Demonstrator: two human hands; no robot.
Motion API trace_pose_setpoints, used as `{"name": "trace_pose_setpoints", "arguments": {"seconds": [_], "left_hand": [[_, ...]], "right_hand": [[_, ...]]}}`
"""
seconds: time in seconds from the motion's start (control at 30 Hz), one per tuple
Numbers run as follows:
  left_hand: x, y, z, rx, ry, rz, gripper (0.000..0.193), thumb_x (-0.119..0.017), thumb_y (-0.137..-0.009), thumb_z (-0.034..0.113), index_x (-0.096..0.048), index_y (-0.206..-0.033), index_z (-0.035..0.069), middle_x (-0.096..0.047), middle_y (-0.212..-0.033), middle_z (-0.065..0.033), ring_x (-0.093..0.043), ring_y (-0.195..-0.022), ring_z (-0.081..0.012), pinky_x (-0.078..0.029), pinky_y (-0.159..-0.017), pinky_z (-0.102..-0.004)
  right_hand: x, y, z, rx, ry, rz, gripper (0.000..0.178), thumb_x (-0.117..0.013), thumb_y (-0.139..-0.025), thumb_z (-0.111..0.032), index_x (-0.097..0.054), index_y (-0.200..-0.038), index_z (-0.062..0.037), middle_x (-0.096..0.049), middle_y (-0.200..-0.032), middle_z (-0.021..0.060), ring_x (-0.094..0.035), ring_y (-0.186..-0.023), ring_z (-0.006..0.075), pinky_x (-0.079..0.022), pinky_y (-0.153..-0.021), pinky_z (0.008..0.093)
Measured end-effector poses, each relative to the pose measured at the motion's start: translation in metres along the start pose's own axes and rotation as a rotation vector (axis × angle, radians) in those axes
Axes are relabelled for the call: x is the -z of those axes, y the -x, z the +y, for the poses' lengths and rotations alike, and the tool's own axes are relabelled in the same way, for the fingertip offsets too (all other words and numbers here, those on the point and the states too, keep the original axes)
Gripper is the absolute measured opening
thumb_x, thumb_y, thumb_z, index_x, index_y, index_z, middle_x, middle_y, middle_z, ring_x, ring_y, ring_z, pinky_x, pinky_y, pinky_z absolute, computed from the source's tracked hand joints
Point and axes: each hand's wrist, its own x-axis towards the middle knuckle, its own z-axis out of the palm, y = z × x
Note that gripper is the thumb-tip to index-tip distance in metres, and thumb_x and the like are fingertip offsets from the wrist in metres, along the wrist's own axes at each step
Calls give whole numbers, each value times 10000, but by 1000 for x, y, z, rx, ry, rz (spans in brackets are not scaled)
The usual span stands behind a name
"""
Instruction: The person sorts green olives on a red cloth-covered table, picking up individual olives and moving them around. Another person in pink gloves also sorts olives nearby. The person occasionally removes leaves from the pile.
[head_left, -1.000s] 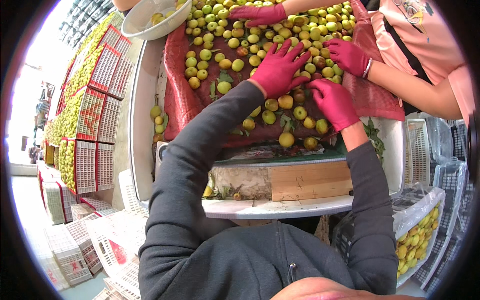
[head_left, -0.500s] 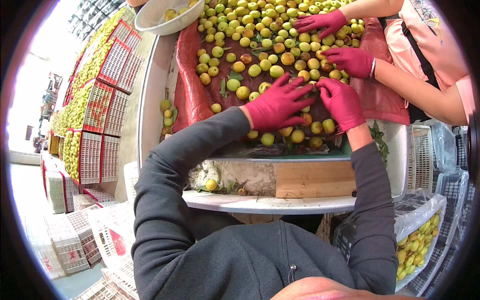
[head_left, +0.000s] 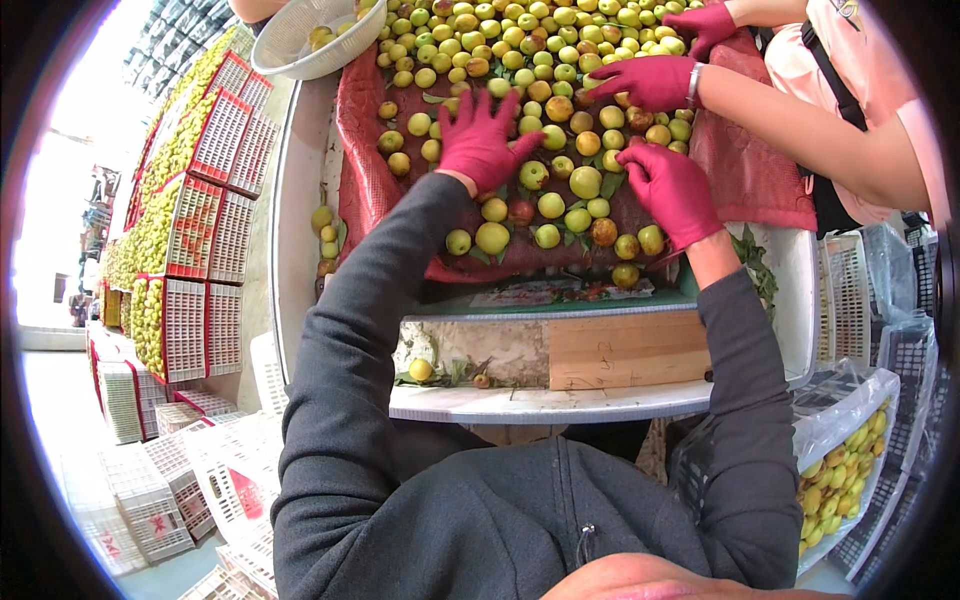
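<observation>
Many small round yellow-green fruits (head_left: 585, 182), some with brown patches, lie spread on a red mesh cloth (head_left: 364, 180) in a pale sorting table. They look like jujubes. My left hand (head_left: 482, 145), in a red glove, lies over fruits at the left with its fingers spread. My right hand (head_left: 672, 198), gloved alike, is at the right side of the cloth, fingers curled together beside several fruits. Whatever it may hold is hidden. A co-worker's red-gloved hands (head_left: 655, 82) are among the fruits just beyond my right hand.
A white basket (head_left: 335, 58) holding some fruits stands at the far left. A wooden board (head_left: 628, 352) closes part of the table's near side. Stacked crates of fruit (head_left: 190, 325) line the left; a plastic-lined crate (head_left: 845, 465) is at the lower right.
My left hand has moved left and away from me, spreading its fingers. Fruits near the middle have shifted toward me. My right hand has moved little. The co-worker's hands have shifted.
</observation>
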Motion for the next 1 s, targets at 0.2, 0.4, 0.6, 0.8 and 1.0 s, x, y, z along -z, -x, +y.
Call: {"name": "trace_pose_setpoints", "arguments": {"seconds": [0.2, 0.4, 0.6, 0.8, 1.0], "left_hand": [[-12, 41, 48, -295, 146, 128, 881, -590, -968, 630, -375, -1581, 35, -334, -1646, -235, -319, -1504, -480, -222, -1215, -650], [5, 44, 38, -388, 173, 207, 802, -603, -986, 579, -381, -1597, 109, -354, -1652, -206, -271, -1531, -488, -204, -1228, -653], [0, -18, -6, -164, 63, 199, 793, -519, -1009, 633, -354, -1616, 150, -331, -1671, -182, -268, -1544, -450, -167, -1240, -648], [-6, 20, 50, -424, 152, 111, 868, -557, -994, 617, -340, -1600, 35, -346, -1646, -231, -308, -1526, -462, -210, -1253, -588], [-6, 43, 67, -601, 318, 117, 831, -655, -967, 507, -373, -1582, 25, -339, -1644, -248, -299, -1530, -463, -232, -1244, -615]], "right_hand": [[-1, 0, 4, -4, -23, -1, 109, -644, -943, -172, -728, -1002, -133, -743, -994, 97, -714, -895, 353, -569, -710, 456], [-3, -1, 5, -31, 15, -26, 118, -652, -935, -172, -737, -1005, -131, -744, -995, 119, -717, -896, 359, -574, -722, 451], [-3, 0, 4, -16, -41, -7, 131, -665, -920, -145, -732, -1029, -119, -739, -1014, 118, -718, -910, 355, -576, -751, 451], [-8, -1, 11, 59, 12, 104, 145, -673, -909, -126, -732, -1040, -106, -716, -1004, 140, -711, -922, 361, -574, -788, 460], [-5, 0, 14, -55, 51, -39, 124, -651, -904, -125, -725, -999, -93, -716, -996, 149, -703, -915, 380, -566, -780, 483]]}}
